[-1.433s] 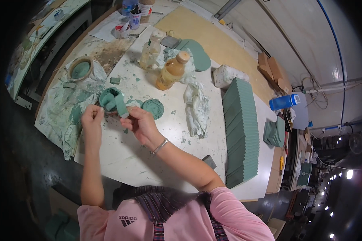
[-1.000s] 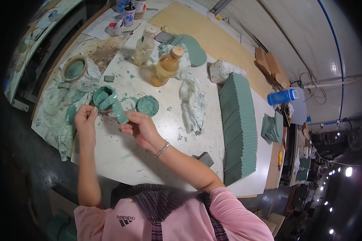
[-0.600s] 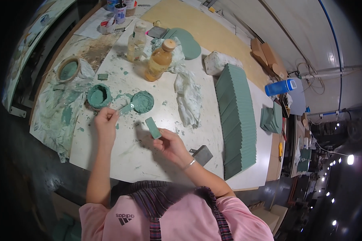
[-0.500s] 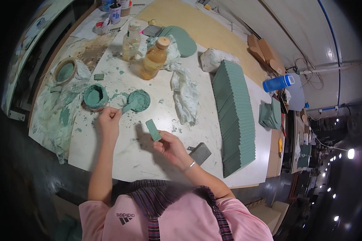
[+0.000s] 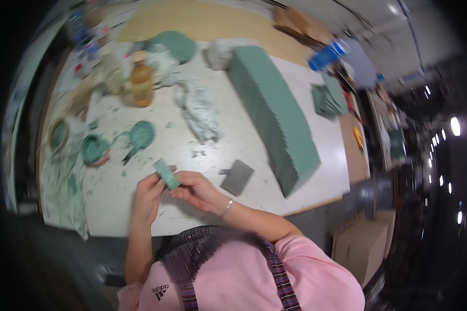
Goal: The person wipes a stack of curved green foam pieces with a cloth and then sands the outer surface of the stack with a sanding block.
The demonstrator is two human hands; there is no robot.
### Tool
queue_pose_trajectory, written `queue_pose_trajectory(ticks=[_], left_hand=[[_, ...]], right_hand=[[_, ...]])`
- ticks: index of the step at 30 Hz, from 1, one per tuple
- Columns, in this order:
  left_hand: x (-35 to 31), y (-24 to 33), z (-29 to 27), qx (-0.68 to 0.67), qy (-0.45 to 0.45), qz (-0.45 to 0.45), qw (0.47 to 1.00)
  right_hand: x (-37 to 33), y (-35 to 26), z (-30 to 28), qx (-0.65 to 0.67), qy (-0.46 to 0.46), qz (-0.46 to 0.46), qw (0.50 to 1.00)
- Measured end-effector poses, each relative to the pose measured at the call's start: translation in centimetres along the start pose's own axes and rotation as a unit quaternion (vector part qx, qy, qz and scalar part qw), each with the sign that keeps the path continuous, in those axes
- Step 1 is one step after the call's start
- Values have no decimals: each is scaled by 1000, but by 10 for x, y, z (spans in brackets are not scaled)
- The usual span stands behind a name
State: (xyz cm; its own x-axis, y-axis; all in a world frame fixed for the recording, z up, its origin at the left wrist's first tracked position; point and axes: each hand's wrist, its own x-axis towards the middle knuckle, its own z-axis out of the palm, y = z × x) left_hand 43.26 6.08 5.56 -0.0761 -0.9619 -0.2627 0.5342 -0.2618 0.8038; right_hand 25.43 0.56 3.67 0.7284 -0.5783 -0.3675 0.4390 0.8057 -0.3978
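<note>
A small green rectangular block (image 5: 166,174) is held up in front of my body. My right hand (image 5: 198,193) grips its near end between thumb and fingers. My left hand (image 5: 149,194) is closed at the block's left edge, its fingertips pinching it; motion blurs them somewhat. Beyond them, a spatula (image 5: 129,155) lies against a round lid of green paste (image 5: 142,134), its dark end toward me. A jar of green paste (image 5: 95,149) stands to the left of the lid. To the right of my hands lies a flat grey plate with a small tab (image 5: 237,177).
A long row of stacked green slabs (image 5: 272,114) runs along the table's right side. Crumpled white cloth (image 5: 198,109) lies mid-table. An amber bottle (image 5: 141,83) and a clear bottle (image 5: 112,73) stand behind the paste. A blue bottle (image 5: 327,55) is at the far right.
My left hand has let go of the spatula, leaving it at the paste lid, and has come right and nearer to the block. The whole view has turned toward the right.
</note>
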Motion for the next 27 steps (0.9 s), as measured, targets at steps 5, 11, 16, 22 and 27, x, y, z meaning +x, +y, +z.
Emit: queue_pose_trajectory(ticks=[5, 11, 16, 22, 27], left_hand=[[-4, -25, 14, -104, -13, 23, 994], [25, -23, 82, -60, 6, 66, 996], [36, -40, 163, 204, 60, 155, 965], [90, -71, 304, 494, 80, 271, 822], [154, -109, 401, 643, 65, 275, 712]], right_hand=[[-41, -12, 12, 25, 43, 24, 998], [-152, -91, -19, -125, 111, -61, 984], [-258, -171, -74, -365, 199, -304, 857], [-327, -263, -172, -625, 252, -401, 620], [-313, -286, -226, -693, 205, -269, 637]])
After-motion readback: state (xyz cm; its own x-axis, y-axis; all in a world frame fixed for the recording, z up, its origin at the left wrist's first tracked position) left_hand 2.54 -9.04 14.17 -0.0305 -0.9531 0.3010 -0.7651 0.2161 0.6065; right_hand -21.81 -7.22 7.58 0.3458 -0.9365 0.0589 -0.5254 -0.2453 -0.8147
